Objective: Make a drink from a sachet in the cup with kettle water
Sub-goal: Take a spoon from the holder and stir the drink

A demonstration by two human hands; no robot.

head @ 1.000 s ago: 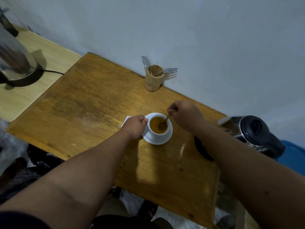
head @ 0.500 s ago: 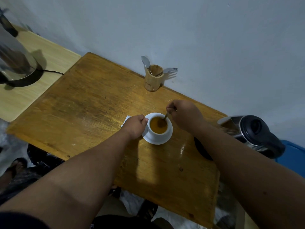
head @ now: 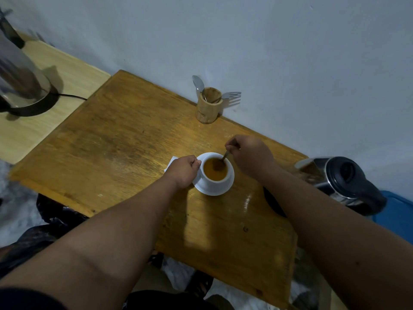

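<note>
A white cup (head: 215, 183) full of orange-brown drink stands on a white saucer (head: 220, 190) near the middle of the wooden table (head: 116, 148). My left hand (head: 184, 172) is closed on the cup's left side, hiding the handle. My right hand (head: 248, 156) pinches a spoon (head: 224, 157) whose bowl is dipped in the drink. A white sachet (head: 171, 161) peeks out from under my left hand. A steel kettle with a black lid (head: 344, 182) stands at the table's right edge, behind my right forearm.
A bamboo holder (head: 207, 106) with a spoon and a fork stands by the wall. A second steel kettle (head: 20, 83) on a black base sits on a pale side table at left, its cord trailing right. A blue box (head: 395, 213) lies at far right.
The spoon has shifted slightly inside the cup, toward its far right rim, with my right hand moving a little. My left hand and the cup stay put.
</note>
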